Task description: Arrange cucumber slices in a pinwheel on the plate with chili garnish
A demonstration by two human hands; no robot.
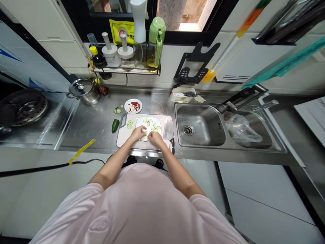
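Note:
A white plate (139, 122) lies on a pale cutting board (124, 136), with thin cucumber slices (155, 127) set on it in curved, pinwheel-like groups. Over the plate's near part, my left hand (137, 133) has its fingertips pinched together; what they hold is too small to make out. Close beside it, my right hand (155, 138) pinches a small cucumber slice (147, 134), partly hidden by the fingers. Round cucumber slices (129, 124) are stacked at the board's left. A cleaver (168, 128) rests along the board's right edge, its black handle toward me.
Left of the board are a cucumber piece (115, 125), scraps (117, 110) and a small plate (130, 101) with red bits. A lidded pot (85, 90) stands farther left. The double sink (200, 142) is at right, holding a plastic bag (243, 129). Bottles fill a wall rack (129, 71).

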